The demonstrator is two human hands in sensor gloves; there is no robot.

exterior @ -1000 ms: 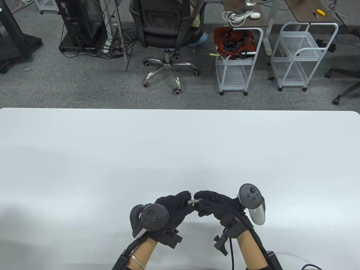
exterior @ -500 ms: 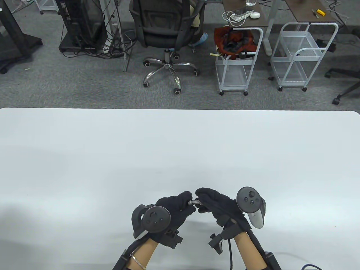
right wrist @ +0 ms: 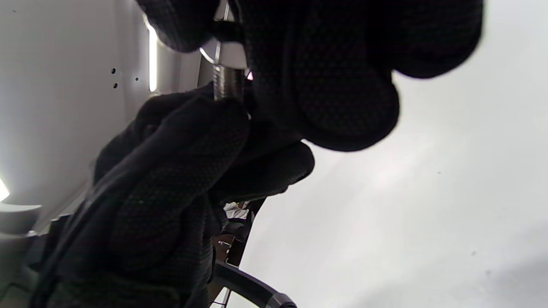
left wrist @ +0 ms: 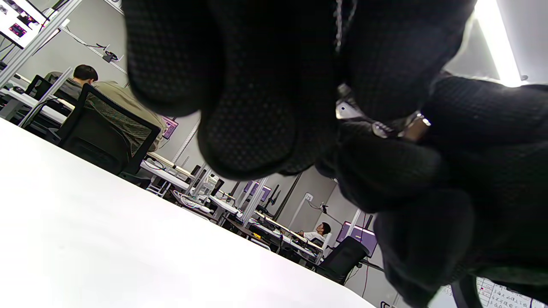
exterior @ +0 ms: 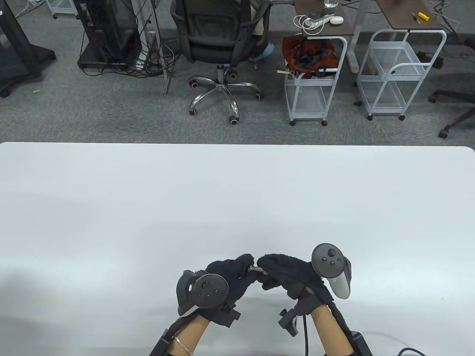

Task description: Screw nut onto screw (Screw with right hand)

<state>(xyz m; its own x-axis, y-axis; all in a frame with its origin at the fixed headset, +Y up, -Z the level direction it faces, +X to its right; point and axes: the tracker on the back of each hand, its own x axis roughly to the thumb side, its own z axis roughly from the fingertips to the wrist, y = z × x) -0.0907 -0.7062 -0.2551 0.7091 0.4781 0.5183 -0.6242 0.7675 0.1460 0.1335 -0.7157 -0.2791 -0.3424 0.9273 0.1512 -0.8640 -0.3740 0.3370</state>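
Above the near edge of the white table (exterior: 237,193), 2 gloved hands meet fingertip to fingertip; the left hand (exterior: 230,276) pinches the screw (exterior: 255,269) (threaded shaft showing); the right hand (exterior: 285,272) curls round the nut (right wrist: 222,53) on it.

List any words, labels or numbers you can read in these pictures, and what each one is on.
No text reads clearly.
Small wall sign: maybe a number, too blurred to tell.
Sheet at the left wrist view's bottom right: handwritten lines, too small.
Screens at top left: too blurred.
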